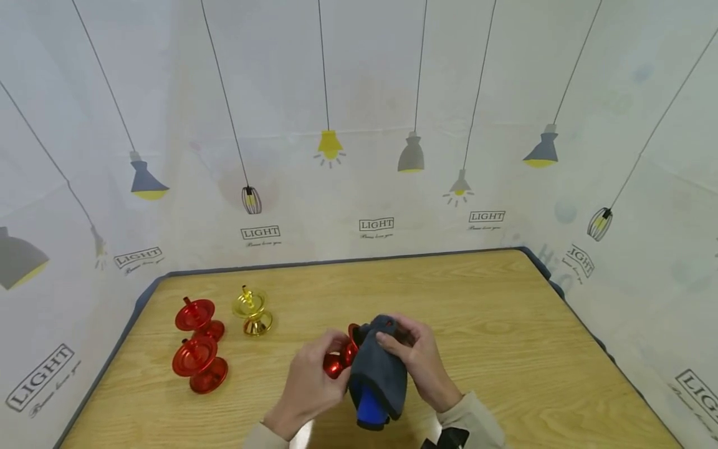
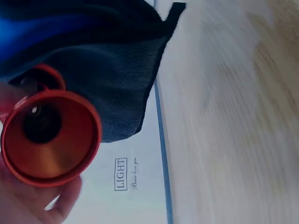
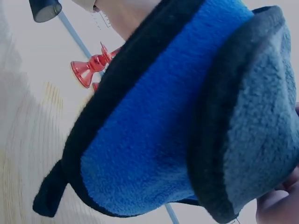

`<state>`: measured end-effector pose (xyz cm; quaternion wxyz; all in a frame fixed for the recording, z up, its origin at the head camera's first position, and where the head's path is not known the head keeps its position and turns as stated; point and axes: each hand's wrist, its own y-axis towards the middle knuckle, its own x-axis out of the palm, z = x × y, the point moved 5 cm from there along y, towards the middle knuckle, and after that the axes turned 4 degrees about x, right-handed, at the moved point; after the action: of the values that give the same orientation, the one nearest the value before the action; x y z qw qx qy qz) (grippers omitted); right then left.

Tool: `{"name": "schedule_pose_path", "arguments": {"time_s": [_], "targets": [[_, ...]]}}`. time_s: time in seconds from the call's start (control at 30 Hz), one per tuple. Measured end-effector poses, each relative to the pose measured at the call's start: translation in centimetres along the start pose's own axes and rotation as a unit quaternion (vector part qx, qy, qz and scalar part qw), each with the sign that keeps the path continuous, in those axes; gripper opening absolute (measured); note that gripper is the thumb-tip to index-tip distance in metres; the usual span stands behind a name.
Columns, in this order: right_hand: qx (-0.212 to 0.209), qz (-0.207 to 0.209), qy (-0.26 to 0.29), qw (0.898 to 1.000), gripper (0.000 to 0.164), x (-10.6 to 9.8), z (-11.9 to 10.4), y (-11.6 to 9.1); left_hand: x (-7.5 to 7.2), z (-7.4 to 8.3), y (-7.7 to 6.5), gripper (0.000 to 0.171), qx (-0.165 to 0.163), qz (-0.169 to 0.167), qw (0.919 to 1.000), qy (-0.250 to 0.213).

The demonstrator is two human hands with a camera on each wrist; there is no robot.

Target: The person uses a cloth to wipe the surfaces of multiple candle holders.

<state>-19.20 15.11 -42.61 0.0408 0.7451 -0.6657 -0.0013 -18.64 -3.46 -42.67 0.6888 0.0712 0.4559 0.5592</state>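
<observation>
My left hand [image 1: 311, 378] grips a shiny red candle holder [image 1: 334, 364], tilted on its side above the table. Its hollow round base [image 2: 70, 154] faces the camera in the left wrist view. A dark grey cloth [image 1: 377, 368] with a blue underside and black edging drapes over the holder's other end and hides it. With thumb and fingers, my right hand [image 1: 422, 358] pinches the cloth's upper part around that end. In the right wrist view, the cloth's blue side [image 3: 145, 126] covers most of the picture, and only a few fingers show at the right edge.
Two red candle holders [image 1: 209, 375] [image 1: 195, 315] stand at the table's left, with a gold candle holder [image 1: 257, 323] beside them. The wooden table [image 1: 493, 312] has a dark blue edge. White curtains [image 1: 370, 75] printed with lamps surround it.
</observation>
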Motion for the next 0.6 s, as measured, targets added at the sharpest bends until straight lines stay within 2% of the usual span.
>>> {"name": "schedule_pose_path", "arguments": {"time_s": [0.07,0.2,0.3,0.4,0.43,0.5,0.53,0.6], "targets": [[-0.002,-0.014,-0.002,1.0,0.037,-0.1,0.1,0.1,0.1,-0.4,0.0,0.028,-0.041,-0.037,0.9972,-0.05],[0.001,-0.039,-0.002,0.999,0.038,-0.2,0.5,0.3,0.4,-1.2,-0.3,0.016,-0.115,-0.105,0.9787,-0.134],[0.002,-0.054,0.0,0.999,0.037,-0.2,0.7,0.4,0.6,-1.8,-0.3,0.017,-0.144,-0.152,0.961,-0.181],[0.001,-0.064,0.001,0.998,0.036,-0.2,1.0,0.4,0.8,-2.3,-0.2,0.019,-0.152,-0.19,0.9456,-0.215],[0.0,-0.064,-0.001,0.998,0.036,-0.2,1.0,0.4,0.8,-2.4,-0.3,0.02,-0.152,-0.197,0.9432,-0.22],[-0.002,-0.062,-0.004,0.998,0.035,-0.2,1.0,0.5,0.8,-2.4,-0.3,0.019,-0.145,-0.189,0.9455,-0.222],[-0.002,-0.058,-0.006,0.998,0.036,-0.2,1.0,0.5,0.7,-2.3,-0.4,0.016,-0.142,-0.173,0.9505,-0.215],[0.002,-0.045,-0.007,0.999,0.036,-0.2,1.0,0.5,0.4,-2.0,-0.4,0.019,-0.115,-0.124,0.9689,-0.181]]}}
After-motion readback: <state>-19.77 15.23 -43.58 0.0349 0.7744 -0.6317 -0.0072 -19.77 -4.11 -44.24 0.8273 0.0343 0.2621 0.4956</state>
